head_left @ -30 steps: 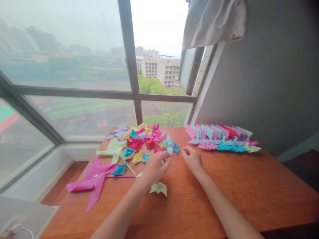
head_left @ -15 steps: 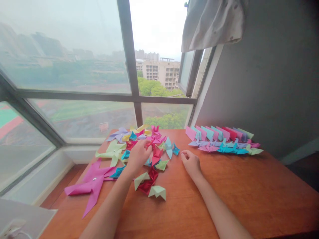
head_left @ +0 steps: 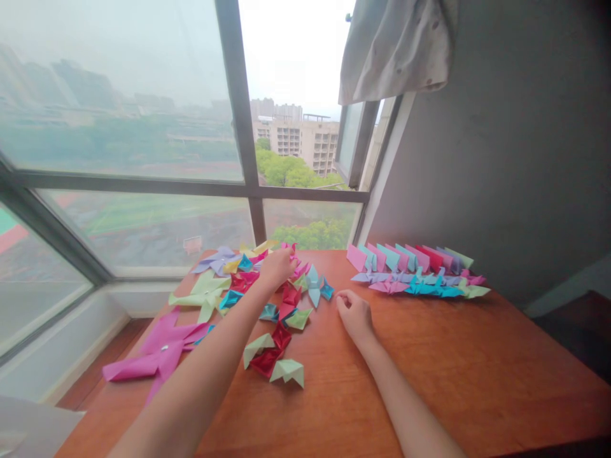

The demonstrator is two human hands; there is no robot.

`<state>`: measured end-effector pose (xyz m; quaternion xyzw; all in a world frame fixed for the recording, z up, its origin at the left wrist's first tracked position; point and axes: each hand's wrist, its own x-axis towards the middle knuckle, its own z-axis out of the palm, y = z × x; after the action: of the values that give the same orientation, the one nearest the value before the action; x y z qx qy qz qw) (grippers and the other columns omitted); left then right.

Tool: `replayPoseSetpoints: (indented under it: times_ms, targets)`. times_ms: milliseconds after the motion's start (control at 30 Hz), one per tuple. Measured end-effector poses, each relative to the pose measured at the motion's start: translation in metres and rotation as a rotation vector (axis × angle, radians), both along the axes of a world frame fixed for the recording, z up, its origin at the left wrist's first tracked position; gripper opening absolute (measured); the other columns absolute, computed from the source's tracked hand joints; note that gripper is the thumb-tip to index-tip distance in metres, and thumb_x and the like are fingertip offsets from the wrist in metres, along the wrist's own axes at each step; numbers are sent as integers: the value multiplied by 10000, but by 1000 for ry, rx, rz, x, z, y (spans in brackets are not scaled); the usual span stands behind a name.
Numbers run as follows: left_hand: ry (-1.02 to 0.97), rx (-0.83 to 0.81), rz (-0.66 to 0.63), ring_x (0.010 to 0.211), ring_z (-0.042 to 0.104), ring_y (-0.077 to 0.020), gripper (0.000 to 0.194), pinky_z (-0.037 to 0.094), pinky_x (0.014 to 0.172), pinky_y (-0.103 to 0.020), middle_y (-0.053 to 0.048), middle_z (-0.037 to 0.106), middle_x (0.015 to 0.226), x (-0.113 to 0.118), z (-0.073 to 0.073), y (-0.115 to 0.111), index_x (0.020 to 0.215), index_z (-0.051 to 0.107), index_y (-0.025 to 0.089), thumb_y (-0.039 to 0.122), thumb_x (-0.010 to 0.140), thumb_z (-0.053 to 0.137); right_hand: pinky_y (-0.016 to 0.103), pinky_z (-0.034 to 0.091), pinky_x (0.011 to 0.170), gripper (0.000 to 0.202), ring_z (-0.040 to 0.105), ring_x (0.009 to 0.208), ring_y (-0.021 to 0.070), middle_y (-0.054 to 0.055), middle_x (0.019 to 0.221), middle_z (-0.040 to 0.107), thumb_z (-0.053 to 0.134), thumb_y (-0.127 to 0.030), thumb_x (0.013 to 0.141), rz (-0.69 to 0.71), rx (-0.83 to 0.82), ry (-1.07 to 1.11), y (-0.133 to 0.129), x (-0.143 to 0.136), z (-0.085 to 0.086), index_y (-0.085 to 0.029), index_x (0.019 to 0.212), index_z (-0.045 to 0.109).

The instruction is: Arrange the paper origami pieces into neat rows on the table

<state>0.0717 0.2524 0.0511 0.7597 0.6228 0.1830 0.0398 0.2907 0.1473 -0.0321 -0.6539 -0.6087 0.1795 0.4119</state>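
Observation:
My left hand (head_left: 277, 267) reaches to the far part of a pile of folded paper, its fingers closed at a pink-red folded piece (head_left: 289, 247); whether they grip it is hard to make out. My right hand (head_left: 353, 313) rests on the wooden table (head_left: 410, 356) with its fingers curled together, just right of a small blue folded piece (head_left: 327, 289) and a light blue one (head_left: 314, 286). Nearer me lie dark red pieces (head_left: 266, 361) with pale green ones (head_left: 287, 371). A magenta pinwheel (head_left: 165, 350) lies left of my left forearm.
Upright folded papers (head_left: 405, 257) stand in a row at the back right, with folded cranes (head_left: 434, 285) in front. A pale green pinwheel (head_left: 204, 292) and a lilac one (head_left: 219, 261) lie at the left. Window frames (head_left: 191, 186) border the far edge.
My left hand has moved away from me, farther over the pile, uncovering red pieces near the middle. My right hand stays by the blue piece. The whole view has shifted slightly.

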Motion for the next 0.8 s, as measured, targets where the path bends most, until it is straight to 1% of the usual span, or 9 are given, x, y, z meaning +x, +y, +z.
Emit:
replayPoseSetpoints:
  times_ms: [133, 200, 267, 367, 500, 567, 633, 700, 800]
  targets:
    - [27, -24, 3, 893, 658, -180, 268, 543, 816, -390, -54, 679, 1015, 5, -2, 2, 1042, 641, 140, 382, 943, 581, 285, 471, 683, 290, 651, 703, 201, 32, 735, 716, 469, -365, 840, 4, -17, -19, -1, -1, 2, -222, 857, 721]
    - [26, -17, 6, 854, 658, -171, 252, 541, 794, -371, -48, 686, 965, 6, -1, 0, 1000, 652, 140, 374, 942, 580, 280, 471, 671, 282, 649, 698, 201, 30, 725, 712, 471, -357, 839, 0, -17, -21, -1, -1, 3, -226, 858, 720]
    - [15, 7, 11, 816, 660, -181, 213, 519, 760, -335, -58, 702, 879, 5, 2, -2, 897, 682, 148, 327, 933, 571, 274, 469, 659, 275, 648, 691, 198, 26, 708, 705, 472, -348, 838, 2, -15, -21, -2, -2, 5, -228, 854, 718]
    - [-16, 71, 23, 795, 667, -222, 214, 472, 697, -298, -91, 724, 812, -1, 12, -5, 786, 712, 175, 251, 888, 540, 272, 468, 661, 265, 648, 687, 196, 22, 704, 702, 470, -335, 839, 12, -20, -16, -3, -2, 7, -227, 849, 712]
    - [-73, 181, 34, 800, 667, -237, 238, 447, 678, -291, -97, 737, 862, -11, 33, -16, 869, 719, 181, 269, 891, 499, 278, 471, 681, 255, 657, 707, 200, 23, 726, 713, 477, -337, 841, 21, -34, 7, -5, -3, 8, -227, 851, 707]
    - [-103, 228, 15, 807, 664, -229, 250, 450, 689, -287, -94, 737, 886, -15, 42, -25, 923, 708, 174, 277, 908, 481, 283, 475, 694, 251, 659, 721, 203, 29, 741, 717, 490, -349, 842, 23, -28, 28, -6, -3, 10, -222, 837, 707]
    - [-127, 263, -27, 826, 663, -218, 246, 458, 717, -284, -85, 736, 910, -14, 48, -39, 955, 696, 175, 273, 920, 474, 288, 478, 707, 254, 658, 733, 206, 33, 740, 710, 509, -376, 847, 38, -11, 91, -7, -5, 12, -211, 820, 701]
    - [-141, 282, -84, 855, 663, -206, 223, 465, 760, -278, -66, 736, 938, -11, 49, -57, 961, 689, 193, 270, 926, 482, 281, 478, 682, 289, 646, 712, 197, 33, 727, 695, 528, -436, 856, 84, 0, 230, -9, -6, 16, -197, 813, 685]
    - [-131, 287, -188, 885, 657, -201, 193, 474, 774, -278, -56, 725, 973, -1, 42, -89, 981, 678, 217, 261, 929, 497, 249, 444, 557, 396, 596, 624, 159, 32, 741, 674, 535, -556, 862, 215, -17, 542, -13, -9, 22, -182, 861, 664]
